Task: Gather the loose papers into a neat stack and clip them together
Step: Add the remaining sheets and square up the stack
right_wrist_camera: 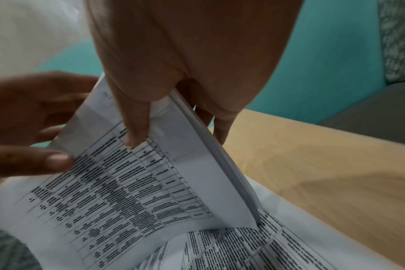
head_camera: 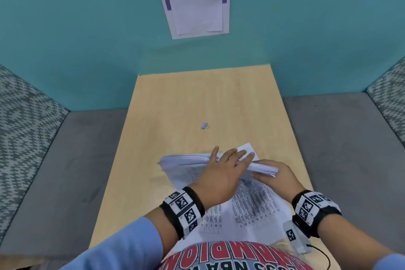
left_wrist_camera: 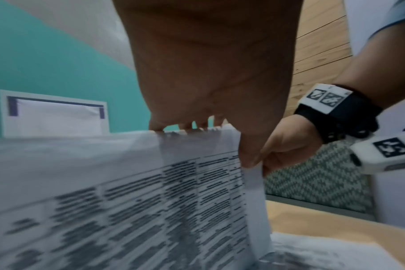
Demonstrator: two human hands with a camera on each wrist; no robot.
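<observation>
Each wrist carries a black strap (head_camera: 198, 200) with white blocks bearing black square markers. Sleeves (head_camera: 122, 245) are light blue. The shirt (head_camera: 221, 257) shows red lettering.

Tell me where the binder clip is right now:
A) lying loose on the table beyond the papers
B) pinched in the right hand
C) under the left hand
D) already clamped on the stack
A: the head view shows the binder clip alone on the table, apart from the papers that both hands hold.
</observation>
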